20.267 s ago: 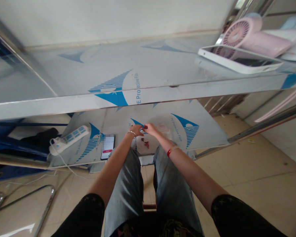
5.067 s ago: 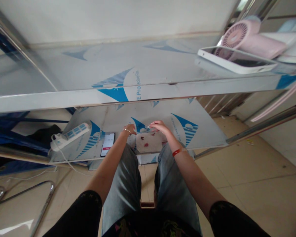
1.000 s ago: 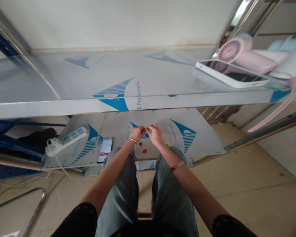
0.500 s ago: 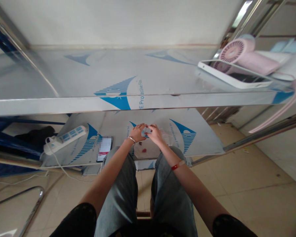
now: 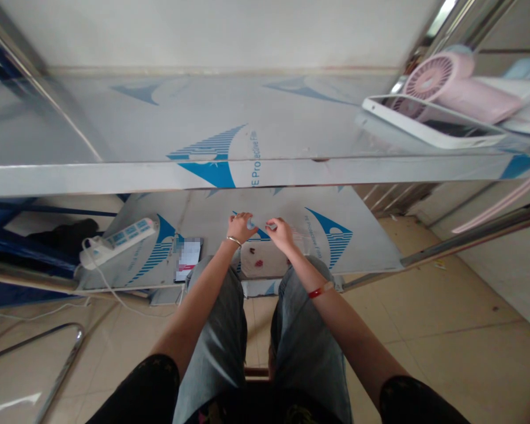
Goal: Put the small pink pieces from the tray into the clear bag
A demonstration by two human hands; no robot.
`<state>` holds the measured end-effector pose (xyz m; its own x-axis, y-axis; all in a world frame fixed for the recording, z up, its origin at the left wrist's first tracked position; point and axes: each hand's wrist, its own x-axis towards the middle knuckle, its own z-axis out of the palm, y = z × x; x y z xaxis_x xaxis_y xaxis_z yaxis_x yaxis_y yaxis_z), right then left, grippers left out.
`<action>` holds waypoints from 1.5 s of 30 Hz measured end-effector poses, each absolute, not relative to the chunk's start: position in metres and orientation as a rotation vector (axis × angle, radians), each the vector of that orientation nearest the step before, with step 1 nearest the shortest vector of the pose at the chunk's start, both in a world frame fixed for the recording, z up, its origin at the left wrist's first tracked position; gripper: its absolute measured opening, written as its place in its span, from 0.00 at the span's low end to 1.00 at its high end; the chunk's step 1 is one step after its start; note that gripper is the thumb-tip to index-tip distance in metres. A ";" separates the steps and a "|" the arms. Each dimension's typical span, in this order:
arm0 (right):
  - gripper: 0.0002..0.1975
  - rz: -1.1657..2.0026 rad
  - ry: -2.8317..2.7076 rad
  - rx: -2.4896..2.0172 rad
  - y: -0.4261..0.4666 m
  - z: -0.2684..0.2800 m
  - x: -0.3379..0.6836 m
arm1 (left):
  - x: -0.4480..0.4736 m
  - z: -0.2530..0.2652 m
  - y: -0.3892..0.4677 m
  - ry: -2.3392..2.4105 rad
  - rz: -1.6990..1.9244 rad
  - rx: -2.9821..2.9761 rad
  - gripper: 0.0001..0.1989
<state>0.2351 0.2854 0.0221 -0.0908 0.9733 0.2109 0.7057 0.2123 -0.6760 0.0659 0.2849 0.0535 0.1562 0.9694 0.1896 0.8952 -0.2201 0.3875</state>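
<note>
My left hand (image 5: 241, 229), with a bangle at the wrist, is closed around a small pale-blue clear object (image 5: 250, 224) whose kind I cannot make out. A short gap to its right, my right hand (image 5: 282, 234) pinches a small pale piece (image 5: 271, 226), too small to name. Both hands are just above the lower metal shelf (image 5: 212, 215). Nearer my knees, a whitish sheet or shallow tray (image 5: 271, 270) lies below them. On it sit a small red piece (image 5: 258, 263) and a dark one (image 5: 252, 251); another reddish bit shows by the right wrist.
A phone (image 5: 188, 259) and a white power strip (image 5: 117, 242) with a cable lie to the left. Overhead, the upper shelf's edge (image 5: 282, 172) crosses the view. A pink handheld fan (image 5: 461, 88) and white-framed tray (image 5: 437, 136) are on its right end.
My hands have come apart, from touching around the pale-blue object to a small gap between them. The object stays with my left hand. The view has tilted slightly down.
</note>
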 end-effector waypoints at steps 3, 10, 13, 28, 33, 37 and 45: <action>0.07 0.716 -2.101 -1.585 0.280 0.012 0.233 | 0.063 0.055 0.286 1.921 0.644 2.169 0.21; 0.10 0.986 -2.460 -1.425 0.259 -0.012 0.205 | 0.063 0.054 0.284 1.915 0.650 2.171 0.22; 0.14 0.961 -2.482 -1.401 0.256 -0.015 0.198 | 0.063 0.054 0.284 1.902 0.655 2.171 0.21; 0.15 0.937 -2.565 -1.475 0.251 0.004 0.198 | 0.066 0.055 0.283 1.798 0.673 2.189 0.21; 0.17 0.894 -2.615 -1.493 0.248 0.007 0.195 | 0.066 0.053 0.284 1.795 0.663 2.186 0.23; 0.17 0.866 -2.615 -1.506 0.244 0.009 0.193 | 0.066 0.052 0.284 1.787 0.647 2.176 0.23; 0.03 0.795 -2.815 -1.518 0.249 0.002 0.193 | 0.067 0.055 0.283 1.824 0.577 2.193 0.23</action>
